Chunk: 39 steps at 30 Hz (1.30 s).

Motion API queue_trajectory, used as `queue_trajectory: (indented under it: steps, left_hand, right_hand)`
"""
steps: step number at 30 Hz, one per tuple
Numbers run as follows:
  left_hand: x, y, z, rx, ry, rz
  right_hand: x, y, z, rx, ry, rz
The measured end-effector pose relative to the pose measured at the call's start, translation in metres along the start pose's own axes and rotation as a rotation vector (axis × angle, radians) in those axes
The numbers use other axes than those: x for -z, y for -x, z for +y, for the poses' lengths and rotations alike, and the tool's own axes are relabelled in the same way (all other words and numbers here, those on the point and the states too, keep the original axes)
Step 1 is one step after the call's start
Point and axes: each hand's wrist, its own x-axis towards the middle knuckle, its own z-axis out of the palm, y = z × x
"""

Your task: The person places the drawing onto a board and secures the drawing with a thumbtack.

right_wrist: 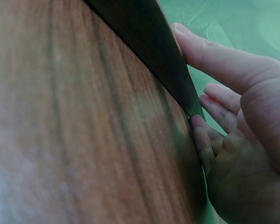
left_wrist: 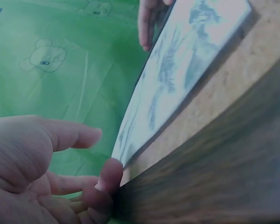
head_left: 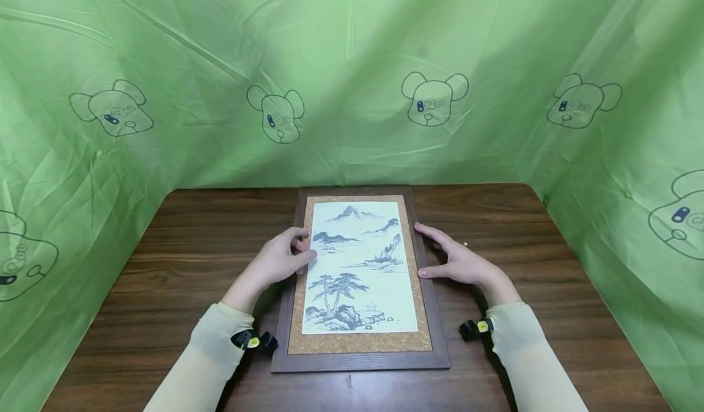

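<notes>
A picture frame point(head_left: 360, 362) with a dark brown wooden border lies flat on the table. Inside it is a cork backing point(head_left: 360, 343), and on the cork a white sheet point(head_left: 385, 290) printed with a blue-grey landscape of mountains and pines. My left hand point(head_left: 277, 256) is at the frame's left side, fingers slightly bent around its edge. The thumb is over the sheet's left margin; in the left wrist view it stays apart from the fingers. At the opposite side, my right hand point(head_left: 459, 262) touches the border's outer edge with spread thumb and fingertips.
The dark wood-grain table point(head_left: 209, 235) extends on both sides of the frame. Green cloth point(head_left: 352, 45) with printed bear heads hangs behind and at both sides. A small pale bit point(head_left: 465, 244) shows beside the right hand. Black wrist cameras point(head_left: 474, 330) sit at both sleeves.
</notes>
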Motion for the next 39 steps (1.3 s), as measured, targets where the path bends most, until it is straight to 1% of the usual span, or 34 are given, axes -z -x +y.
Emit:
queue_trajectory:
  steps: [1, 3, 6, 8, 10, 11, 13, 15, 18, 20, 24, 29, 32, 35, 39]
  left_hand:
    - [0.001, 0.000, 0.000, -0.007, -0.003, 0.011]
    - [0.002, -0.001, -0.001, -0.051, -0.021, 0.045]
    - [0.003, -0.004, -0.005, -0.160, -0.080, 0.106]
    - [0.002, -0.007, -0.008, -0.235, -0.109, 0.124]
    - [0.003, -0.009, -0.013, -0.301, -0.144, 0.113]
    - [0.003, -0.010, -0.015, -0.325, -0.158, 0.096]
    - [0.004, -0.012, -0.020, -0.362, -0.184, 0.047]
    - [0.005, -0.013, -0.025, -0.384, -0.203, -0.012]
    - [0.005, -0.015, -0.034, -0.392, -0.198, -0.097]
    - [0.005, -0.017, -0.039, -0.395, -0.174, -0.144]
    - [0.005, -0.017, -0.047, -0.395, -0.129, -0.212]
    - [0.004, -0.018, -0.050, -0.391, -0.120, -0.236]
    - [0.004, -0.019, -0.051, -0.388, -0.118, -0.236]
    - [0.004, -0.019, -0.050, -0.385, -0.124, -0.235]
    - [0.005, -0.019, -0.048, -0.388, -0.128, -0.235]
  right_hand:
    - [0.000, 0.000, 0.000, 0.006, 0.005, 0.000]
    - [0.001, 0.000, 0.000, 0.010, 0.006, 0.000]
    - [0.001, 0.000, 0.000, 0.022, 0.011, 0.001]
    - [0.001, 0.000, 0.000, 0.025, 0.010, 0.005]
    - [0.001, 0.000, 0.000, 0.029, 0.013, 0.005]
    - [0.000, 0.000, 0.000, 0.030, 0.013, 0.005]
    - [0.000, 0.001, 0.000, 0.025, 0.014, 0.004]
    - [0.000, 0.001, -0.001, 0.018, 0.013, 0.002]
    - [0.000, 0.002, -0.001, 0.015, 0.013, 0.002]
    - [0.000, 0.001, -0.001, 0.016, 0.013, 0.003]
    - [0.000, 0.001, -0.002, 0.018, 0.016, 0.002]
    - [0.003, 0.001, -0.006, 0.024, 0.053, 0.007]
    - [0.012, 0.006, -0.008, 0.045, 0.085, 0.031]
    - [0.027, 0.014, -0.011, 0.065, 0.073, 0.085]
    - [0.044, 0.023, -0.009, 0.053, 0.039, 0.198]
